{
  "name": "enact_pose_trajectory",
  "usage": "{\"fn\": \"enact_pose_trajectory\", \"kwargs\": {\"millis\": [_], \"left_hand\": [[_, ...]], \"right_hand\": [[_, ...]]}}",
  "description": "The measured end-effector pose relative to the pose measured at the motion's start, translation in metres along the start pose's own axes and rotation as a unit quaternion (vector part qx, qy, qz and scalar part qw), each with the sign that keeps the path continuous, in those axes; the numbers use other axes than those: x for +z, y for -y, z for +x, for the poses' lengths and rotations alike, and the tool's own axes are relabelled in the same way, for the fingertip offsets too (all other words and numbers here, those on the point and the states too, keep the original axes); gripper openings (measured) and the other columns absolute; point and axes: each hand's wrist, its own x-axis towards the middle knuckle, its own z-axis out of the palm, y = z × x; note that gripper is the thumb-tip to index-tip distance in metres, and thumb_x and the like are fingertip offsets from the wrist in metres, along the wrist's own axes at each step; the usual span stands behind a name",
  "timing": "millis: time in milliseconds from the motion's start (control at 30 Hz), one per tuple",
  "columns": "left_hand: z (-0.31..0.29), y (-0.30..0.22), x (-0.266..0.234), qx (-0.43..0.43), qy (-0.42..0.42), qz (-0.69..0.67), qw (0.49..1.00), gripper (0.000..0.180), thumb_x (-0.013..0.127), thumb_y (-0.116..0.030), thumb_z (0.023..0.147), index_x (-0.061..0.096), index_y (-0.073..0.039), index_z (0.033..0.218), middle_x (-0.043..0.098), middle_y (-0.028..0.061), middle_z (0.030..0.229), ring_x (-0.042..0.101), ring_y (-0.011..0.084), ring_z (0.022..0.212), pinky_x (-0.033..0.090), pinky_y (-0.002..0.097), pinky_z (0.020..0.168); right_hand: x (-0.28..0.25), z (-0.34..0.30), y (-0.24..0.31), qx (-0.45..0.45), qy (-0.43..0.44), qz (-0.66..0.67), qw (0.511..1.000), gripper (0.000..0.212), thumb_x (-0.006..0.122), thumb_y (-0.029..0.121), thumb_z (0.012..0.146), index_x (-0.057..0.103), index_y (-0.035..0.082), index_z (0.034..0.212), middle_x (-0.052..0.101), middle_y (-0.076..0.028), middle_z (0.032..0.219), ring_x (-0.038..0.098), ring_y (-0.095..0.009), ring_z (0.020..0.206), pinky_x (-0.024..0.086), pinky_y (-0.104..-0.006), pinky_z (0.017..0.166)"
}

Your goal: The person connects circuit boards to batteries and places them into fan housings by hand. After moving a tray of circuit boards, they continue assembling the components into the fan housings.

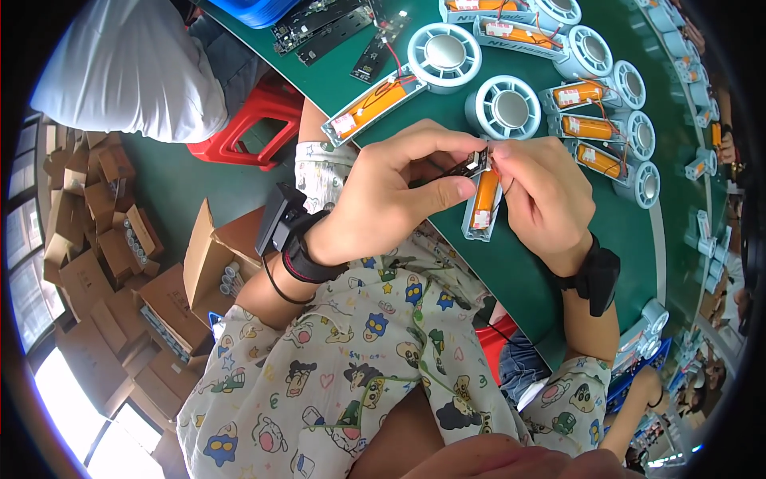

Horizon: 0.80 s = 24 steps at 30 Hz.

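Note:
My left hand (399,172) pinches a small black circuit board (475,163) between thumb and fingers. My right hand (550,191) is closed at the board's upper end, its fingertips together; what they grip is too small to make out. Under both hands lies an open pale-blue handheld fan, its round grille (504,108) pointing away from me. An orange battery cell (485,195) with a white label sits in its handle trough. Thin wires show near my right fingers. Just left of it, another open fan (375,104) holds an orange battery with red wires.
More open fans (590,124) are lined up on the green table (622,231) at the right. Black circuit boards (335,36) lie at the far left beside a blue bin (254,11). Cardboard boxes (96,295) and a red stool (247,124) with a seated person are at left.

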Motion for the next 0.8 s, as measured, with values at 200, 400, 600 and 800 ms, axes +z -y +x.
{"fn": "enact_pose_trajectory", "kwargs": {"millis": [200, 400, 600, 800], "left_hand": [[0.005, 0.006, 0.003, 0.061, -0.009, -0.008, 0.998, 0.04, 0.071, 0.005, 0.093, 0.064, 0.002, 0.132, 0.061, 0.0084, 0.118, 0.062, 0.0155, 0.107, 0.055, 0.0282, 0.092], [0.009, 0.004, 0.0, 0.061, 0.001, -0.007, 0.998, 0.041, 0.073, 0.005, 0.091, 0.065, 0.001, 0.131, 0.062, 0.0075, 0.116, 0.064, 0.015, 0.105, 0.056, 0.0274, 0.089], [0.015, 0.001, -0.005, 0.081, 0.017, 0.06, 0.995, 0.04, 0.073, 0.008, 0.09, 0.065, 0.004, 0.13, 0.061, 0.0103, 0.118, 0.063, 0.017, 0.104, 0.053, 0.0294, 0.09], [0.016, -0.005, -0.006, 0.07, 0.024, 0.023, 0.997, 0.041, 0.073, 0.008, 0.089, 0.066, 0.006, 0.129, 0.062, 0.0118, 0.117, 0.061, 0.0179, 0.104, 0.051, 0.0298, 0.089]], "right_hand": [[-0.006, -0.007, -0.001, -0.06, 0.015, -0.082, 0.995, 0.029, 0.072, -0.015, 0.081, 0.062, -0.003, 0.105, 0.074, -0.019, 0.104, 0.069, -0.031, 0.079, 0.057, -0.0364, 0.065], [-0.005, -0.009, 0.001, -0.091, -0.008, -0.103, 0.991, 0.032, 0.072, -0.013, 0.082, 0.057, -0.002, 0.107, 0.074, -0.023, 0.106, 0.069, -0.032, 0.079, 0.058, -0.0374, 0.063], [-0.004, -0.012, 0.0, -0.105, 0.001, -0.139, 0.985, 0.04, 0.075, -0.01, 0.079, 0.054, -0.002, 0.113, 0.073, -0.025, 0.107, 0.069, -0.031, 0.077, 0.057, -0.0361, 0.059], [-0.004, -0.005, -0.003, -0.113, -0.003, -0.123, 0.986, 0.039, 0.073, -0.01, 0.08, 0.055, -0.002, 0.113, 0.074, -0.023, 0.103, 0.068, -0.029, 0.074, 0.056, -0.0353, 0.057]]}}
